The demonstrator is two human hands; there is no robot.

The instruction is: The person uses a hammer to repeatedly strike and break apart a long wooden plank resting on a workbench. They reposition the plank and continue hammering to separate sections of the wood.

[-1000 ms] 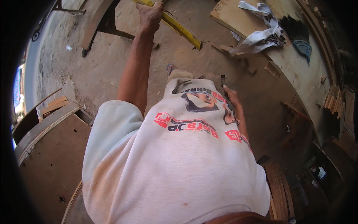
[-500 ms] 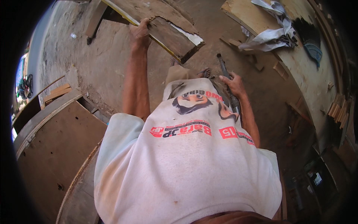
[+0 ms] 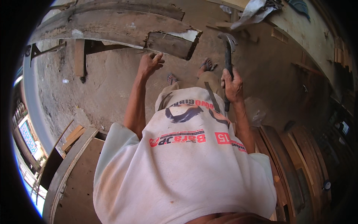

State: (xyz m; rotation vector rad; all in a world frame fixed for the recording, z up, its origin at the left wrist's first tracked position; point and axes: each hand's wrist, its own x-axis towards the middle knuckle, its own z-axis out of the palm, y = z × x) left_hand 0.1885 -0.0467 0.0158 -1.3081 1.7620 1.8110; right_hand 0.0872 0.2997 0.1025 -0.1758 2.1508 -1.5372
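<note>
Your right hand is wrapped around the hammer, to the right of the wooden board. Your left hand, fingers loosely curled and partly spread, is at the board's near edge; whether it touches, I cannot tell.

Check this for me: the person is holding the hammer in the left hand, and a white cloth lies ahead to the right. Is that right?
Not quite: the head view shows the hammer in the right hand. A white cloth lies ahead to the right.
</note>
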